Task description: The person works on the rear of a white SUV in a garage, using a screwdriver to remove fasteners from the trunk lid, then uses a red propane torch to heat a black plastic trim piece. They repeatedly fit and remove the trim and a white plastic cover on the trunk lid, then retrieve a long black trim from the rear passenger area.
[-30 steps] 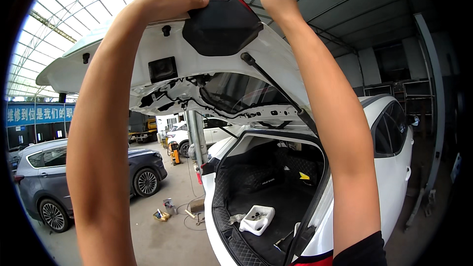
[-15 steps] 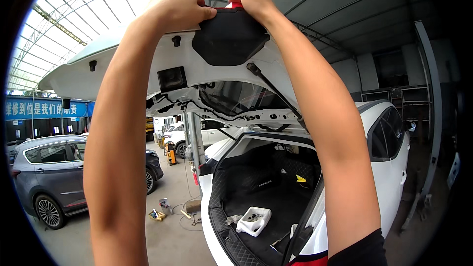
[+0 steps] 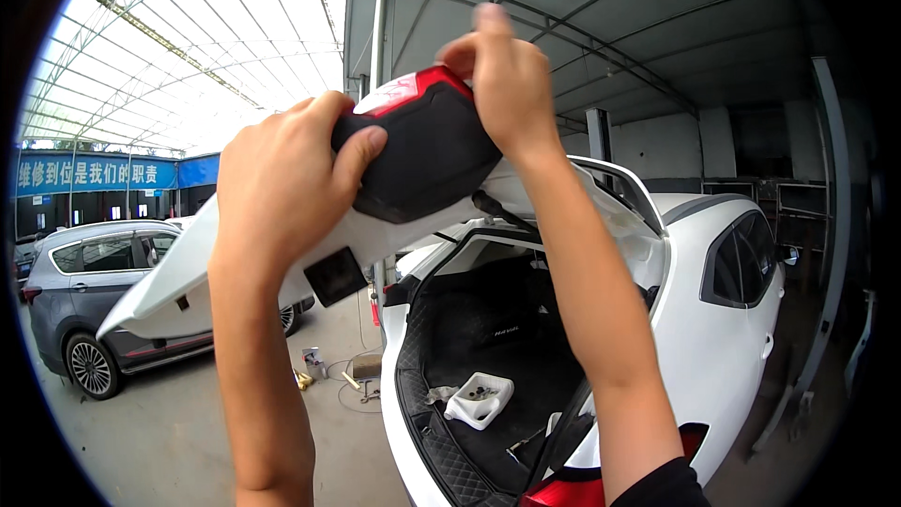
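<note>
A tail light with a red-and-clear lens [image 3: 399,94] and a black panel [image 3: 413,160] sits at the edge of the raised white tailgate [image 3: 192,277]. My left hand [image 3: 286,178] grips its left end, thumb on the black face and the fingers hidden behind. At the right end, my right hand [image 3: 511,94] is closed over the edge beside the red lens. One of its fingers points up and is blurred; the others are partly hidden. Under my arms lies the open boot of the white car [image 3: 723,357].
A white cut-open jug [image 3: 481,402] with small dark parts lies on the boot mat, near a tool [image 3: 526,446]. A grey car [image 3: 103,305] stands to the left. Tools and a cable lie on the floor. A grey post [image 3: 826,225] rises at the right.
Both hands have come down and nearer with the tailgate, which now hangs lower and tilted. More of the red-and-clear lens shows above the black panel.
</note>
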Demonstrator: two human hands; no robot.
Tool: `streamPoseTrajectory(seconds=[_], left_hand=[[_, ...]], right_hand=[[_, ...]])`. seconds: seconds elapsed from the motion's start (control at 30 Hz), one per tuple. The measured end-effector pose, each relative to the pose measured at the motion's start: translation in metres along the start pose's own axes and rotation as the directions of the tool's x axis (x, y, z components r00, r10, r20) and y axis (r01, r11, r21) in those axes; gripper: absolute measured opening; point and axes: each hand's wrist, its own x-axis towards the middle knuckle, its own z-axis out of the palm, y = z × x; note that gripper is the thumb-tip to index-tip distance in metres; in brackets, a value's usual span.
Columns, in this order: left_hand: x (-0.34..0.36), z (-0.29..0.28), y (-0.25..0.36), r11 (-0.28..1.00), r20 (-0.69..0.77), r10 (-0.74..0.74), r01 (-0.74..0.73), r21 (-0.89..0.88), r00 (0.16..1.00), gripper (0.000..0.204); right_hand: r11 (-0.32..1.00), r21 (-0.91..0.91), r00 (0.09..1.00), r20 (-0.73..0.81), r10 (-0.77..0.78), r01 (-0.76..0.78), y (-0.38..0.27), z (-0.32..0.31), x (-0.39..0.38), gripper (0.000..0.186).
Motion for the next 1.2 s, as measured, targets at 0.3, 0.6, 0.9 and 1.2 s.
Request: streamPoseTrajectory(seconds=[0.3,0.6,0.9,1.2], left_hand=[[-0.08,0.001,0.022,0.987,-0.102,-0.13,0.119,-0.11,0.986,0.034],[-0.087,0.003,0.021,0.977,-0.043,-0.172,0.165,-0.134,0.984,0.034],[-0.079,0.005,0.025,0.984,-0.083,-0.118,0.105,-0.143,0.99,0.026],[-0.061,-0.011,0.012,0.974,-0.001,-0.157,0.155,-0.166,0.988,0.03]], right_hand=[[0.926,-0.287,0.7,-0.609,-0.373,0.244,0.03,-0.003,-0.098,0.025],[0.989,-0.097,0.802,-0.58,-0.145,0.109,0.008,-0.025,-0.112,0.02],[0.74,-0.571,0.77,-0.272,-0.578,0.354,-0.017,0.026,-0.09,0.024],[0.785,-0.533,0.729,-0.394,-0.56,0.315,-0.059,0.026,-0.087,0.021]])
